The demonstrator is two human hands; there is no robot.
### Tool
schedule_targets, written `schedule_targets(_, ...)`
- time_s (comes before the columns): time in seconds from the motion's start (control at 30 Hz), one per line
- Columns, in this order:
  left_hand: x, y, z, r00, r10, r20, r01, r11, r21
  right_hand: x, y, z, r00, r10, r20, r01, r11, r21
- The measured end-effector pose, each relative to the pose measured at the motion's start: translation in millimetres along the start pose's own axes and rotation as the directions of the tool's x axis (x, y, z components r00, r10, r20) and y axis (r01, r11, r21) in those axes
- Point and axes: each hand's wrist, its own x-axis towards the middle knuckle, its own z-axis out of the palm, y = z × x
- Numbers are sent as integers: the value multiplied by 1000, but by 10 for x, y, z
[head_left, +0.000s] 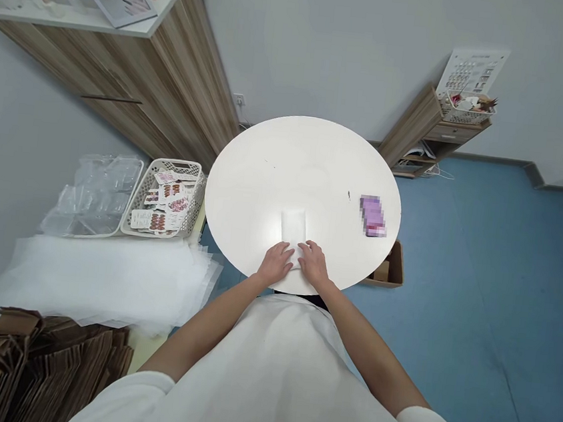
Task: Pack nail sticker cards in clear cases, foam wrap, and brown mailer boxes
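A narrow white folded sheet (293,226) lies flat near the front edge of the round white table (266,162). My left hand (276,264) grips its near left side with bent fingers, the thumb pointing inward over the sheet. On the opposite side, my right hand (313,264) holds the near right part, its thumb also turned inward. Both hands rest low over the tabletop and cover part of the near end. Whether anything is wrapped inside the sheet cannot be seen.
A blurred purple item (372,216) lies at the table's right. To the left stand a white basket of nail-tip cards (164,202), clear plastic boxes (106,186), stacked white sheets (98,276) and folded cardboard (58,369). A cardboard box (395,266) sits below right.
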Motion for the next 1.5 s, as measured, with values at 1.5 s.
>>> schedule_targets(1.5,326,-48,-113,759,-649,51,618,694,-369,343,28,-167,937,340,78,-349,914,208)
